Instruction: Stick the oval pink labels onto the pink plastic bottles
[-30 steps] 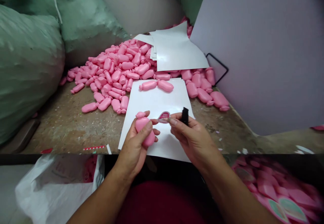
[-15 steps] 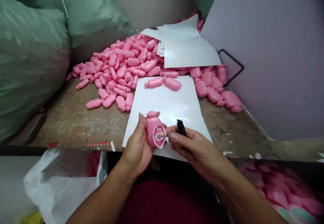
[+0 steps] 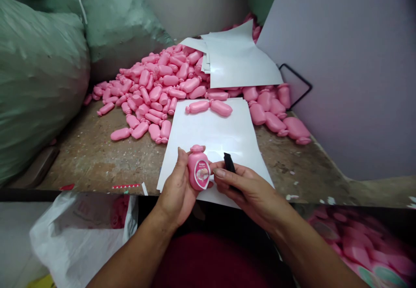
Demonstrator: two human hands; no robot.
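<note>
My left hand (image 3: 177,192) is wrapped round a small pink plastic bottle (image 3: 196,165), held upright over the near edge of a white sheet (image 3: 214,136). An oval pink sticker (image 3: 202,173) lies on the bottle's front. My right hand (image 3: 250,190) grips a small black tool (image 3: 229,163), and its thumb presses against the right edge of the sticker. Two loose pink bottles (image 3: 209,106) lie at the far end of the sheet.
A big heap of pink bottles (image 3: 156,88) covers the back of the worn table (image 3: 91,158). White sheets (image 3: 237,62) rest on the heap. Green sacks (image 3: 35,75) stand left, a grey board (image 3: 351,71) right, a white bag (image 3: 78,236) below left, labelled bottles (image 3: 364,244) below right.
The sticker, held in my right fingers a second ago, now sits flat on the bottle's front. The bottle has been turned upright and my right thumb presses on the sticker.
</note>
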